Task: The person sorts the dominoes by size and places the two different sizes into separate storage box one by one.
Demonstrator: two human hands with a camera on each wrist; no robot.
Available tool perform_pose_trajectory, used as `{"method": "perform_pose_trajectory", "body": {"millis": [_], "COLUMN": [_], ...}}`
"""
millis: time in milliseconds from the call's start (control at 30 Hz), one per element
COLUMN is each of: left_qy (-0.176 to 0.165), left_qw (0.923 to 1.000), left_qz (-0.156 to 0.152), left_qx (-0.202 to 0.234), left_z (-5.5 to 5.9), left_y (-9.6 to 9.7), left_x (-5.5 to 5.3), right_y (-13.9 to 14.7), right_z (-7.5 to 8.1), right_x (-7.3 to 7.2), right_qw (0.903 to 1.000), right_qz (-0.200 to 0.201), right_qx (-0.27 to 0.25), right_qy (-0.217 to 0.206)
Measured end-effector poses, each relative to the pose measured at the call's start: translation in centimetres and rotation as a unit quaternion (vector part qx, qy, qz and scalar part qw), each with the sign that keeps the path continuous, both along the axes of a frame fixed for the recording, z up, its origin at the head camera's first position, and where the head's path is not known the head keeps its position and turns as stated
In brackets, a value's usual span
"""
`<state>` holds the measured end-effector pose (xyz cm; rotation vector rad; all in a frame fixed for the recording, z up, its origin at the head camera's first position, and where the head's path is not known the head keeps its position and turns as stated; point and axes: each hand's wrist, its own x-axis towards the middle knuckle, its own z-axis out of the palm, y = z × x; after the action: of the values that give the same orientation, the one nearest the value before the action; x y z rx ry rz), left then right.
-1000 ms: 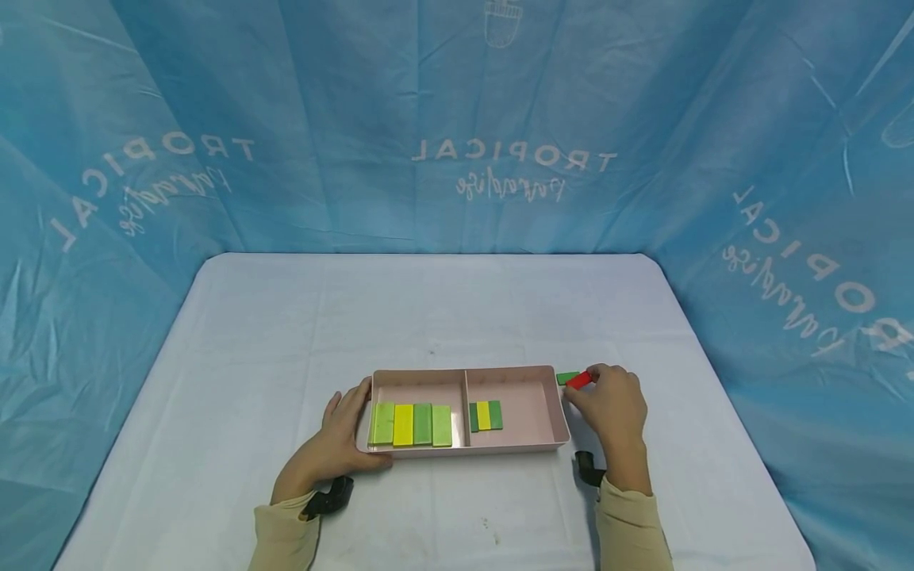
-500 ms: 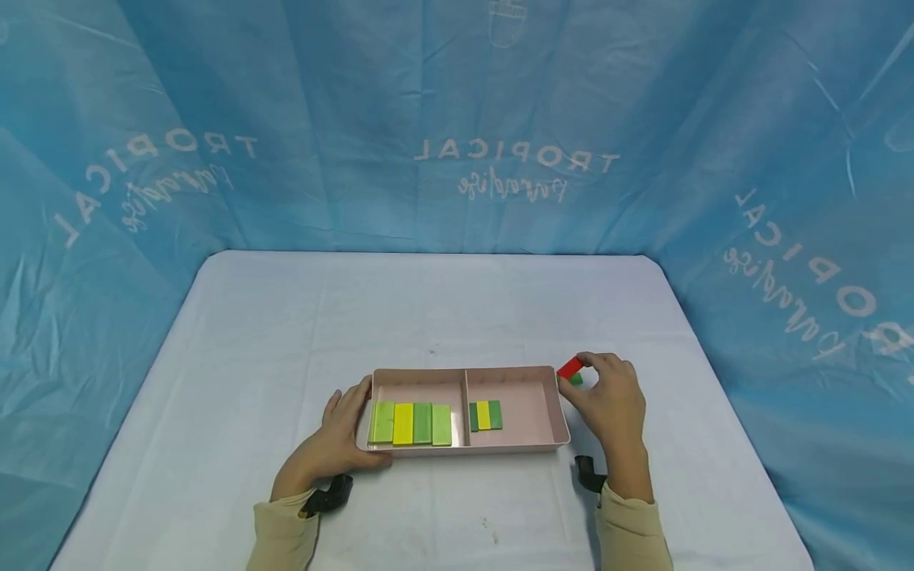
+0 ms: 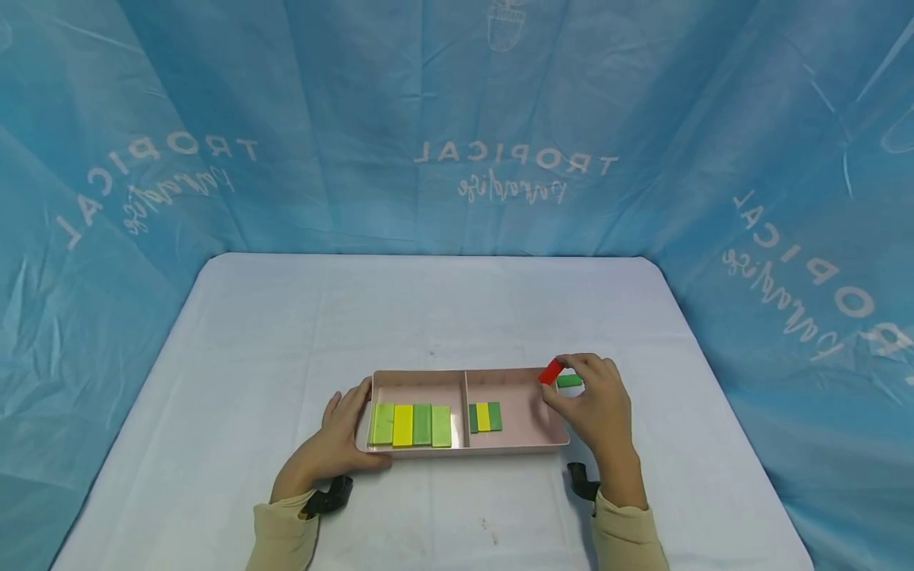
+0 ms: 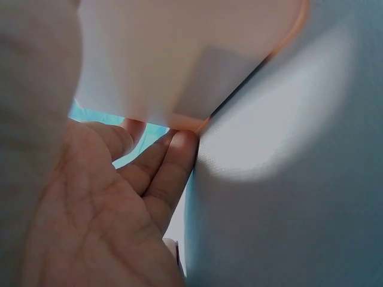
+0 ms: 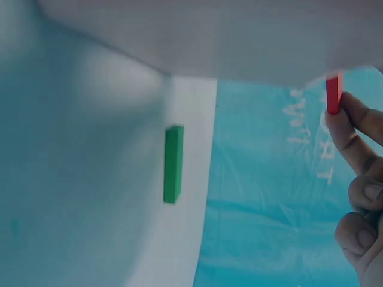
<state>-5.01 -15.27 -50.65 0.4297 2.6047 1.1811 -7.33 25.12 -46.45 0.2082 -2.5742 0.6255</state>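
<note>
A pink two-compartment box [image 3: 514, 450] lies on the table, its left end held by my left hand [image 3: 336, 440], thumb along the front and fingers at the left side. In the left wrist view, the fingertips [image 4: 182, 146] touch the box wall [image 4: 137, 66]. My right hand [image 3: 596, 404] pinches a red block [image 3: 551, 371] between thumb and fingers over the box's right rim; the right wrist view also has the red block [image 5: 333, 94]. Just outside the right end, a green block [image 3: 569, 381] lies on the table, partly behind the hand.
Green and yellow blocks [image 3: 403, 425] stand in a row in the left compartment. Smaller green and yellow blocks [image 3: 483, 417] sit against the divider [image 3: 466, 396] in the right one. The white-covered table [image 3: 428, 309] is bounded by a blue curtain [image 3: 357, 206].
The right hand has lifted the red block from near the green block and carried it left to above the box's right rim. The left hand has stayed on the box.
</note>
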Motion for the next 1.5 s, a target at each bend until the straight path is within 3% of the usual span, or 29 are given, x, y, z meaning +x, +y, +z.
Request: {"method": "perform_pose_trajectory", "body": {"millis": [367, 600, 967, 1167, 1500], "left_qy": [-0.010, -0.001, 0.007, 0.006, 0.000], "left_qw": [0.9999, 1.0000, 1.0000, 1.0000, 1.0000], "left_qz": [0.002, 0.001, -0.001, 0.000, -0.005], "left_qx": [-0.003, -0.004, 0.004, 0.002, 0.003], "left_z": [-0.2, -0.4, -0.4, -0.4, -0.3], "left_y": [0.1, 0.0, 0.0, 0.0, 0.0], "left_x": [0.2, 0.0, -0.3, -0.2, -0.1], "right_y": [-1.1, -1.6, -2.7, -3.1, -3.4], "right_z": [-1.0, -1.1, -0.5, -0.4, -0.9], "right_x": [0.5, 0.0, -0.6, -1.1, -1.2], "right_qw": [0.9980, 0.9930, 0.9710, 0.9607, 0.9566], "right_qz": [0.061, 0.111, 0.156, 0.183, 0.180], "right_qx": [0.011, 0.039, 0.129, 0.151, 0.160], "right_qy": [-0.014, -0.012, -0.128, -0.144, -0.164]}}
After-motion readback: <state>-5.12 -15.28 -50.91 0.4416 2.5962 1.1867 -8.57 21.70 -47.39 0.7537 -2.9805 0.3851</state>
